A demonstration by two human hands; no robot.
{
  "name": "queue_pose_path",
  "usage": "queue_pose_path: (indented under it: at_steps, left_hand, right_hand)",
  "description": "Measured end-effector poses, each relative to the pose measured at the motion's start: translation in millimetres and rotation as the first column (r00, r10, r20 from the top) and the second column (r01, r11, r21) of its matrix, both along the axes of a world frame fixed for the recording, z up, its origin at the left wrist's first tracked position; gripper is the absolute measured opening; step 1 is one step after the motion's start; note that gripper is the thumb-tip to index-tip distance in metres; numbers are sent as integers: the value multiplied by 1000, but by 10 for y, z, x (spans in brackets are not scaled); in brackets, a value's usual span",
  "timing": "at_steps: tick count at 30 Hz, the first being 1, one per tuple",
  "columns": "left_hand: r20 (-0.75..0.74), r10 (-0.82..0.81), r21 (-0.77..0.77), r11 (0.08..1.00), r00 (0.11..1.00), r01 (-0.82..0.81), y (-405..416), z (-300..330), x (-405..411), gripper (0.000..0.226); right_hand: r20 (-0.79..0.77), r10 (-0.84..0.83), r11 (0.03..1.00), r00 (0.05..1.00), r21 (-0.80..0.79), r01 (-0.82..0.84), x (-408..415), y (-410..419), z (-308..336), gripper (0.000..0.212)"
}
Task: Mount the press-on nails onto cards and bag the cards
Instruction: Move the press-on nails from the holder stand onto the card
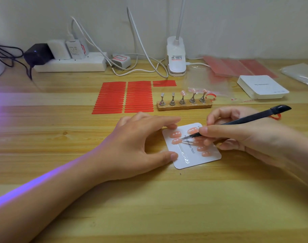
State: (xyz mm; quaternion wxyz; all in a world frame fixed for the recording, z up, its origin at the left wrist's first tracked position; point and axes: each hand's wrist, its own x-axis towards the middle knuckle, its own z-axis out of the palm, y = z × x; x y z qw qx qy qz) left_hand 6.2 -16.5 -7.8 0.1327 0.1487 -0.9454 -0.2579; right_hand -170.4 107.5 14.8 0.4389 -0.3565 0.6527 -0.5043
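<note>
A white card (209, 160) printed "Handmade Nail" lies tilted on the wooden table, with several pink press-on nails stuck on it in two columns. My left hand (141, 146) presses the card's left edge with index fingertip and thumb, fingers straight. My right hand (242, 135) pinches black tweezers (246, 120) whose tips touch a pink nail (176, 141) on the left column. A clear adhesive strip (184, 155) shows below that nail. A wooden stand (184, 106) behind the card has metal holders, three of them carrying pink nails.
Sheets of red adhesive strips (125, 97) lie behind my left hand. A stack of white cards (263, 86), clear bags (211, 85) and red sheets (237, 67) sit at the back right. A power strip (70, 64), chargers, cables and a clip lamp (176, 57) line the wall.
</note>
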Motion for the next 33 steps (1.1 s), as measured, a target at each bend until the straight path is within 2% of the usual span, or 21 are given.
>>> queue_pose_path:
  at_steps: [6, 13, 14, 16, 19, 22, 27, 30, 33]
  left_hand:
    - [-9, -14, -15, 1000, 1000, 14, -14, -13, 1, 54]
    - [-88, 22, -27, 999, 996, -25, 17, -42, 7, 56]
    - [-101, 41, -57, 997, 994, -47, 28, -44, 7, 60]
    - [-120, 78, -156, 983, 990, -97, 52, -32, 10, 66]
    - [-127, 102, -287, 948, 987, -135, 88, -4, 17, 67]
    - [-143, 52, -338, 936, 988, -98, 96, 11, 22, 59]
    - [-146, -96, -234, 970, 985, 60, 60, -10, 23, 40]
    - [-144, -80, -119, 991, 986, 63, 41, -26, 30, 40]
    - [-143, -55, -44, 998, 988, 49, 34, -31, 28, 39]
  right_hand:
    - [-96, -25, 999, 995, -42, 21, 48, 36, -19, 31]
    - [51, -151, 962, 987, -220, 159, 39, 68, -64, 14]
    - [8, -170, 950, 985, -263, 166, 67, 87, -78, 15]
    - [-195, -186, 937, 963, -332, 113, 128, 120, -106, 14]
    - [-429, -132, 944, 894, -329, -18, 196, 136, -137, 16]
    - [-480, -126, 949, 868, -314, -35, 171, 119, -179, 18]
    - [-379, -119, 946, 918, -325, -12, 105, 81, -200, 10]
    - [-353, -121, 945, 928, -326, 0, 109, 96, -169, 10]
    - [-392, -128, 945, 911, -328, -8, 123, 122, -145, 8]
